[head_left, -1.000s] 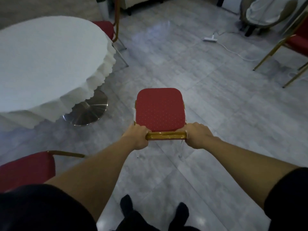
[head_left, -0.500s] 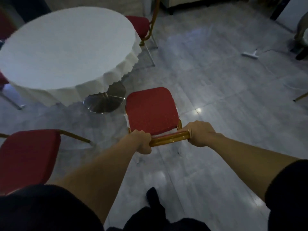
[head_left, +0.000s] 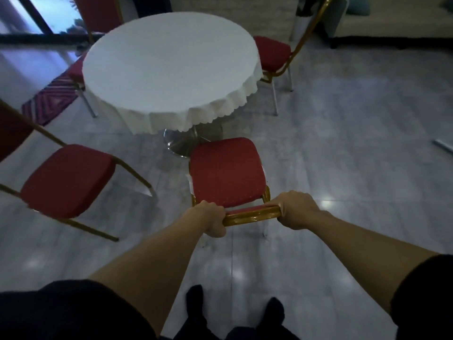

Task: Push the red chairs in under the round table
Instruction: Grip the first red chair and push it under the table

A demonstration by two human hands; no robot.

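Note:
A red chair (head_left: pixel 226 171) with a gold frame stands in front of me, its seat facing the round table (head_left: pixel 169 65), which wears a white scalloped cloth. The seat's front edge lies just short of the table's metal base (head_left: pixel 182 146). My left hand (head_left: pixel 212 218) and my right hand (head_left: pixel 297 209) both grip the gold top rail of its back. A second red chair (head_left: pixel 66 179) stands out from the table at the left. A third red chair (head_left: pixel 272 54) sits at the table's right side, and a fourth red chair (head_left: pixel 76 71) is partly hidden behind the left rim.
A striped rug (head_left: pixel 50 99) lies at the far left on the grey tiled floor. A pale sofa (head_left: pixel 392 18) fills the back right. A white object (head_left: pixel 442 146) lies on the floor at the right edge. My feet (head_left: pixel 235 312) are at the bottom.
The chair in my hands has turned to the left and moved toward the table. The table has come from the left side of view to straight ahead.

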